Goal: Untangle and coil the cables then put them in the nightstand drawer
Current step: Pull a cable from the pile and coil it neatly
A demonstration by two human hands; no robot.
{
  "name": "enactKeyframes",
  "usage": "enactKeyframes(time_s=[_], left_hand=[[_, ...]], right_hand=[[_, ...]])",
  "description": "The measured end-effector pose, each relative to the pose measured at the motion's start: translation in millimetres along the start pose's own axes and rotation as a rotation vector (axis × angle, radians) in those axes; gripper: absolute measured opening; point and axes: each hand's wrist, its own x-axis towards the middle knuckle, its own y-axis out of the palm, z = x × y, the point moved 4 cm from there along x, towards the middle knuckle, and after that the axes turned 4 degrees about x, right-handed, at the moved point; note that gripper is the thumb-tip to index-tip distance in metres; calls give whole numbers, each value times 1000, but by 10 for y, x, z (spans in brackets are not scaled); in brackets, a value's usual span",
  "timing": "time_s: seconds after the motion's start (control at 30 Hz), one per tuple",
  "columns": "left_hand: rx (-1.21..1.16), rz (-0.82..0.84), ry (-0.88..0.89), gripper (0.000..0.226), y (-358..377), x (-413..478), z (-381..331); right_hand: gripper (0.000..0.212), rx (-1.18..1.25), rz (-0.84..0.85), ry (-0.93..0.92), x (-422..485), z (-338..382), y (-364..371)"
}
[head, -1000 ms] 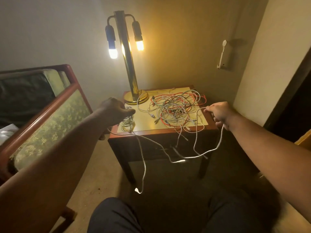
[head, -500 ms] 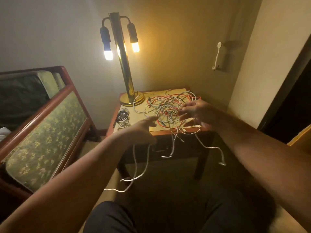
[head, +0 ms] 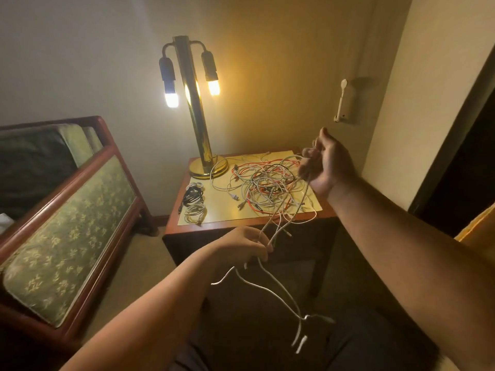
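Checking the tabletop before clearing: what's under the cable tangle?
A yellow mat on the nightstand shows through the tangle; anything beneath its dense middle is hidden.

I can read no writing anywhere in front of me. My nightstand (head: pixel 184 243), the lamp (head: pixel 195 116) and the cables (head: pixel 267 186) show no legible marks.

Our left hand (head: pixel 241 245) pinches a white cable (head: pixel 276 281) in front of the desk (head: pixel 241 223); our right hand (head: pixel 329 164) grips it, raised above the tangled cables (head: pixel 267 183).
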Motion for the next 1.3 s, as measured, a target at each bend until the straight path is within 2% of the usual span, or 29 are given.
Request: enactKeyframes(time_s=[0.07, 0.13, 0.17, 0.27, 0.33, 0.47, 0.57, 0.63, 0.7, 0.8, 0.87, 0.97, 1.03, 1.1, 1.3], left_hand=[[2, -27, -17, 14, -103, -47, 9], [-35, -43, -34, 8, -179, -87, -25], [-80, -50, -37, 6, -212, -101, -50], [-231, -70, -41, 9, -314, -109, -98], [-321, -70, -42, 11, -344, -108, -122], [-438, -77, -19, 16, -375, -115, -187], [-458, -88, -10, 19, -400, -133, -186], [-438, -141, 2, 30, -445, -136, -138], [-409, -274, 37, 49, -533, -138, -77], [-352, -473, 93, 63, -690, -178, -10], [-362, -521, 120, 56, -768, -213, 20], [-450, -489, 166, 33, -833, -222, 15], [-491, -460, 177, 35, -840, -210, -10], [-524, -430, 171, 35, -832, -180, -32], [-631, -343, 140, 15, -869, -50, -65]], right_hand=[[41, -263, 70, -54, 57, 57, -122], [69, -647, 229, -91, 32, 17, -164], [74, -832, 310, -94, -14, -44, -155], [65, -1244, 495, -61, -186, -318, -93], [58, -1324, 572, -33, -276, -511, -50], [63, -1444, 722, 74, -380, -897, -13], [34, -1354, 793, 142, -337, -1055, -59], [28, -1294, 782, 157, -288, -1020, -78], [27, -1267, 697, 131, -214, -929, -96], [21, -1286, 540, -13, -56, -725, -97], [20, -1267, 454, -150, 57, -580, -26], [19, -1197, 343, -294, 279, -408, 150], [20, -1222, 286, -338, 534, -386, 243], [22, -1287, 247, -335, 826, -428, 320], [32, -1542, 198, -149, 1625, -750, 412]])
